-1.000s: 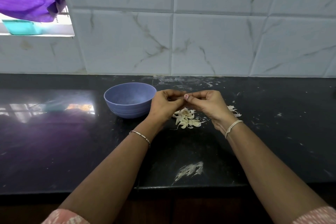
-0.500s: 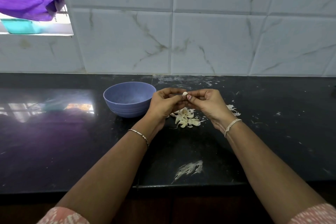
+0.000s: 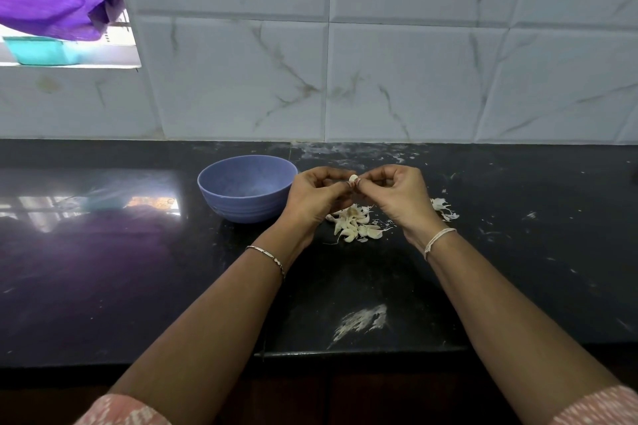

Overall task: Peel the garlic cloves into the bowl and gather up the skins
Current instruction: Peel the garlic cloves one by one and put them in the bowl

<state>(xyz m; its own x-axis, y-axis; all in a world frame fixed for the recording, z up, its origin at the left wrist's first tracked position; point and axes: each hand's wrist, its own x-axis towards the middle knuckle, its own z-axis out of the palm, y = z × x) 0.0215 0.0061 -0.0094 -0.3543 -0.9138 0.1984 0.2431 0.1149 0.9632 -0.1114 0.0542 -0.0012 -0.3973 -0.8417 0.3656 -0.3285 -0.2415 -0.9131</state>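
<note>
One small pale garlic clove (image 3: 353, 178) — in the pinch of left hand (image 3: 316, 198) and right hand (image 3: 397, 197).

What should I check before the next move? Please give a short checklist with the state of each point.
1. Grip: left hand and right hand pinch the clove: ok.
2. Peel: clove fully bare: cannot tell.
3. Target: bowl upright, beside left hand: ok.
4. Supply: pile of cloves lies near both hands: ok.
5. Waste: skins gathered: not ok, loose bits lie right of right hand.
</note>
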